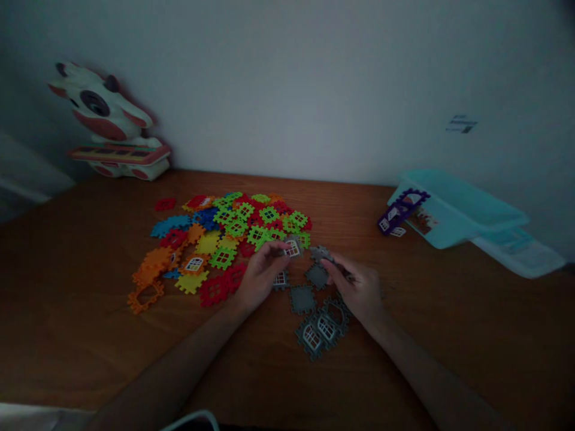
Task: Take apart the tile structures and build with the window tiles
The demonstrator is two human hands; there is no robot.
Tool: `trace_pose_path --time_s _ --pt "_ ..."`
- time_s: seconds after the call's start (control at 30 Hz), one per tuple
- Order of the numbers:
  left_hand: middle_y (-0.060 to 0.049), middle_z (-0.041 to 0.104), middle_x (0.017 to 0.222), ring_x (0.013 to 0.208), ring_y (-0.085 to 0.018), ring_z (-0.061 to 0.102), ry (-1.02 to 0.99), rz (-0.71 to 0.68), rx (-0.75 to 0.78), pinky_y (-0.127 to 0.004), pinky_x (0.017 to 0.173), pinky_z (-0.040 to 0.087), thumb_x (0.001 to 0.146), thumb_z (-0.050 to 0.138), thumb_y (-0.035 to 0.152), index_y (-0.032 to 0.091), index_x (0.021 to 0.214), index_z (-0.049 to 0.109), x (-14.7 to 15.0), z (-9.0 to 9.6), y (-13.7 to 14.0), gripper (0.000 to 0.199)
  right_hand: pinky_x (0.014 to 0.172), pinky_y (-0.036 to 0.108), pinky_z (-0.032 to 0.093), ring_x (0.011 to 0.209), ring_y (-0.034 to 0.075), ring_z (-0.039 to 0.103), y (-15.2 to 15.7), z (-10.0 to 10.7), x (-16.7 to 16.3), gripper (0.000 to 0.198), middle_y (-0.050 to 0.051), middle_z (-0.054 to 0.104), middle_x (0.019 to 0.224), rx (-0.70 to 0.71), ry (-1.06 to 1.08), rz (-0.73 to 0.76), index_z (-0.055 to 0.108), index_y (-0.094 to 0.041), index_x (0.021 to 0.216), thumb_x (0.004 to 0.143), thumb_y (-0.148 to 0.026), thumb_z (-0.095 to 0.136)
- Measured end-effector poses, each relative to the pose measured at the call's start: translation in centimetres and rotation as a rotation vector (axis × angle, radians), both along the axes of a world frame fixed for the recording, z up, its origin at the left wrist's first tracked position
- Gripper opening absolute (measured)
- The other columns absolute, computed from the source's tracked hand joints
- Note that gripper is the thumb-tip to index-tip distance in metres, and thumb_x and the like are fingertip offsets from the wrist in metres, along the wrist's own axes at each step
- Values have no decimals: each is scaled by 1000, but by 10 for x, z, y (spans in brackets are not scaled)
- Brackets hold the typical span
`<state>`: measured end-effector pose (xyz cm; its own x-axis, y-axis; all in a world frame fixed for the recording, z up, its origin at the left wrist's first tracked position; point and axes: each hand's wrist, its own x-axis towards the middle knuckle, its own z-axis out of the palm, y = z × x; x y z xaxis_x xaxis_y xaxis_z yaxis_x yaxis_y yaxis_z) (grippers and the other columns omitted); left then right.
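Observation:
Between the thumb and fingers of my left hand [262, 270] is a grey block with a white window [291, 248], raised near the edge of the colourful pile. My right hand [356, 284] pinches a grey toy block [321, 254] by its right side. Just under it lies a plain grey square block [318, 276]. Another flat grey block [302, 299] rests on the table between my hands. Nearer me sit several grey blocks with white arched windows [326, 327]. A further grey window block [280, 279] is partly hidden behind my left hand.
A heap of green, red, yellow, orange and blue interlocking blocks [208, 243] spreads left of centre on the wooden table [90, 311]. At the back left stands a cow-shaped toy keyboard [119, 152]. A turquoise bin [458, 206] lies at right, with purple pieces [401, 211] beside it.

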<state>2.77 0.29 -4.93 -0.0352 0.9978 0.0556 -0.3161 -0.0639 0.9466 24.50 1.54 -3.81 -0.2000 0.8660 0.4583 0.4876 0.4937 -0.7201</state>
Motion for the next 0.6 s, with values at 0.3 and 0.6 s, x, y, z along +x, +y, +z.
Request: trace_pose_path --time_s 0.3,0.6 --pt "0 67 101 82 -16 70 31 57 -41 -29 69 60 74 81 33 24 119 48 5 2 2 57 64 29 56 76 16 64 2 2 -4 37 8 64 115 -29 60 21 61 -25 124 87 -28 66" --pt "-2 74 90 79 -15 69 110 10 -46 -26 72 57 75 80 38 19 96 63 5 -1 1 33 62 28 57 77 18 67 -3 -6 -12 27 3 66 99 -265 372 17 56 -27 108 86 -35 69"
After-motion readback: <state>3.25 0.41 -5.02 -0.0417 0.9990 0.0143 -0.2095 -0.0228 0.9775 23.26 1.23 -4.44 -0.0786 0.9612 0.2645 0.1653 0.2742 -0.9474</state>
